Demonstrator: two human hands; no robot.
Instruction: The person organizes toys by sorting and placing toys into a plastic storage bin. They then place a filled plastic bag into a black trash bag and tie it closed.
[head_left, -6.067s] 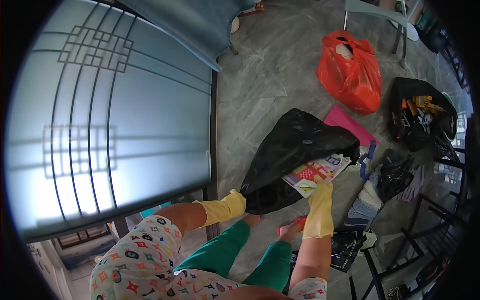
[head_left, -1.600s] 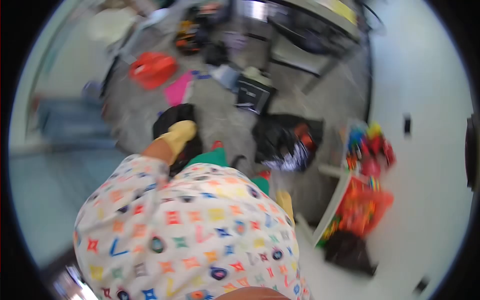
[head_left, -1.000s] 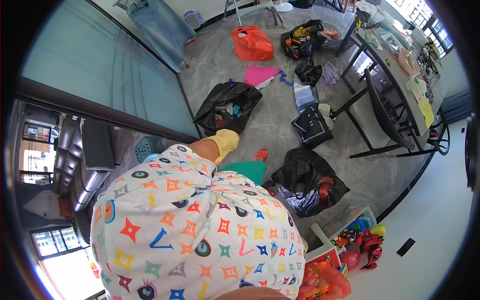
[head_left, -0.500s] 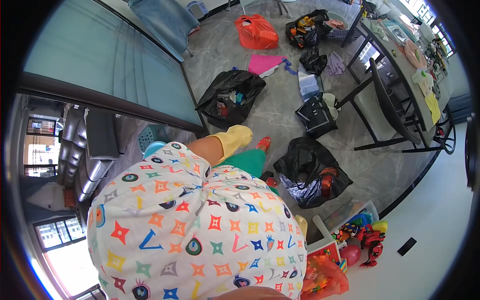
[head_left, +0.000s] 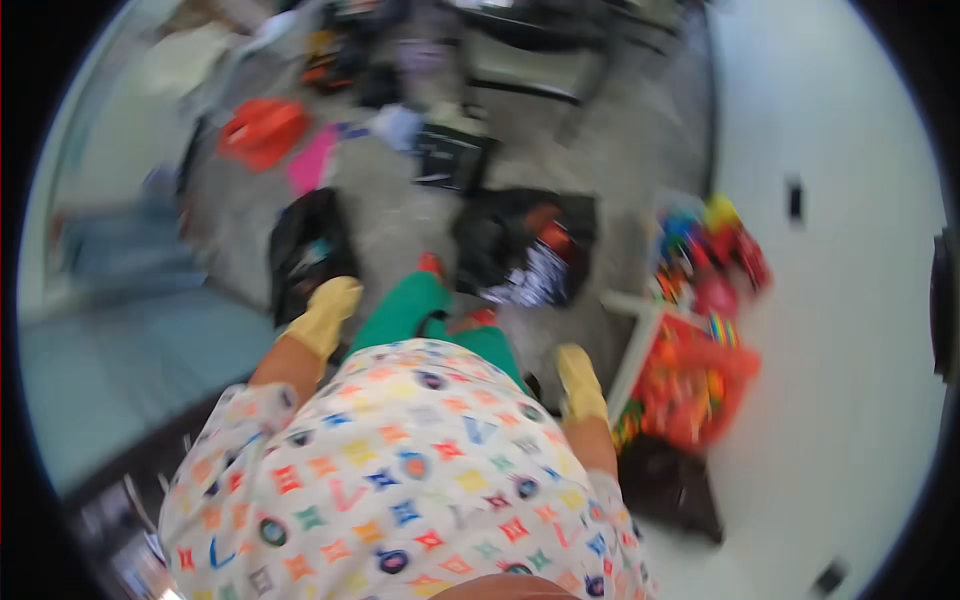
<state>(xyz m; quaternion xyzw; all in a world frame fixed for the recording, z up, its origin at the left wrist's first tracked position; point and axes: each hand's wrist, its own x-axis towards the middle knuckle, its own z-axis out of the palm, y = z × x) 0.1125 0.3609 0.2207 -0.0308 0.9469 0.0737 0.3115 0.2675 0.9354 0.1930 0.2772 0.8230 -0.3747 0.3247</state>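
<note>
The view is smeared by motion. My left hand (head_left: 332, 306), in a yellow glove, hangs beside the near end of an open black bag (head_left: 307, 250) on the floor; whether it touches the bag is unclear. My right hand (head_left: 580, 380), also gloved in yellow, hangs by my right side, left of a white-framed shelf or rack (head_left: 640, 365). Nothing shows in either hand, and the fingers are too blurred to read. Another black bag (head_left: 480, 235) with silvery and reddish things lies open ahead of my feet.
A red bag (head_left: 264, 133), a pink sheet (head_left: 314, 160) and a black box-like bag (head_left: 452, 157) lie on the grey floor. To the right are colourful toys (head_left: 715, 250), a translucent red bag (head_left: 700, 390) and a dark bag (head_left: 668, 485). A chair (head_left: 525, 70) stands ahead.
The view has swung to the right, so the bags sit further left in it. My right hand has come into fuller view. The yellow gloves no longer hold the bag and printed papers seen earliest.
</note>
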